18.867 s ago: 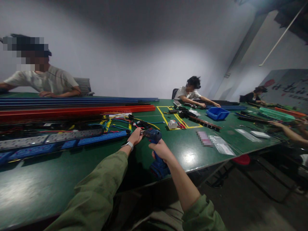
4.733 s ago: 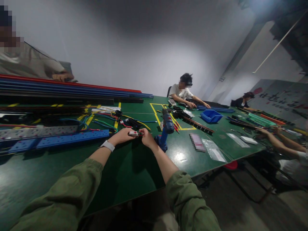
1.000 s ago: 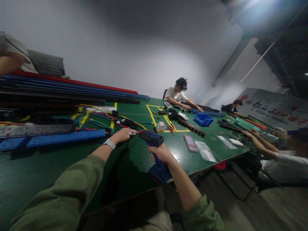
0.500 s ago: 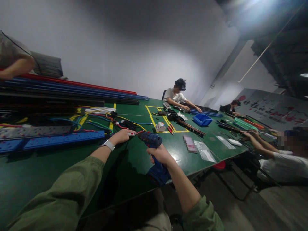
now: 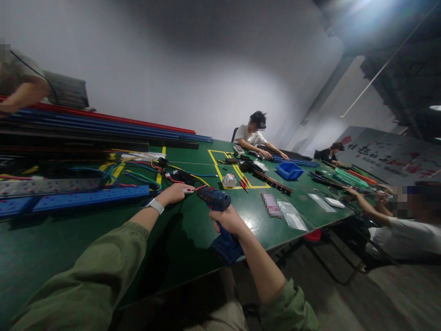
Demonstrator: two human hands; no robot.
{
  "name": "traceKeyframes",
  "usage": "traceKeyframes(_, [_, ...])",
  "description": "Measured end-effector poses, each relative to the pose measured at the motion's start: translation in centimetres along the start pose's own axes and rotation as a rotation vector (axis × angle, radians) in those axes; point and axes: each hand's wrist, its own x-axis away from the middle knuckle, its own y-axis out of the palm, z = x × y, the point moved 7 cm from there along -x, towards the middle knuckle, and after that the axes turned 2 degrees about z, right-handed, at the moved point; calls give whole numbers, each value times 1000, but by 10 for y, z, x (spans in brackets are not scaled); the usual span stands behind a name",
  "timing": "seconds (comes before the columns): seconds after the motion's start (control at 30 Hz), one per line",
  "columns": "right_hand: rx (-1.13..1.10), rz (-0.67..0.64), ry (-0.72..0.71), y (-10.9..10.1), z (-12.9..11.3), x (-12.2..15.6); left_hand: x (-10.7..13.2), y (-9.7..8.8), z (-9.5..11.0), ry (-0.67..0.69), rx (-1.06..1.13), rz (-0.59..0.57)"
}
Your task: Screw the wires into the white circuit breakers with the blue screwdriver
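Note:
My right hand [image 5: 230,221] is wrapped round the grip of a blue cordless screwdriver [image 5: 217,216], whose tip points left at a small white-and-red part [image 5: 189,190]. My left hand [image 5: 172,193] pinches that part and holds it down on the green table [image 5: 41,248]. A red wire runs from the part toward a tangle of coloured wires [image 5: 144,172]. A watch sits on my left wrist.
Blue and grey socket strips [image 5: 76,197] lie at the left, with long red, blue and black rails [image 5: 103,128] behind. A white breaker [image 5: 229,180], a blue bin [image 5: 290,170] and plastic bags [image 5: 296,220] lie to the right. Other people sit round the table.
Over the last second both hands have held their places, with the screwdriver tip kept at the part; only the view shifted a little. About five seconds back the screwdriver stood upright on the table.

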Motion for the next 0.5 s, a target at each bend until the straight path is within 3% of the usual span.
traceKeyframes(0.5, [-38,12,38,-2,-1,1,0,1,-3,-8,-13,1])
